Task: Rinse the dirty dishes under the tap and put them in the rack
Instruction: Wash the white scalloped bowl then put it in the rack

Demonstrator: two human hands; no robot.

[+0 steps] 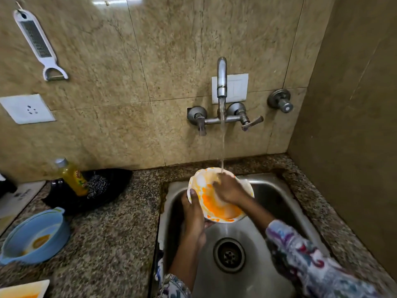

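Left hand (193,214) grips the wet bowl (217,196) by its rim, right hand (228,189) fingers rubbing inside, so it could slip into the sink (285,203).

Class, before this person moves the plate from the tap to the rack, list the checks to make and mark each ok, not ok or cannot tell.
1. Water running from tap: ok.
2. Plate under the stream, over the sink: ok.
3. Left hand holds the plate's rim: ok.
4. Plate rinsed clean: not ok, orange residue remains where the right hand rubs.
5. Rack ready: cannot tell, none in view.
6. Blue bowl rinsed: not ok.
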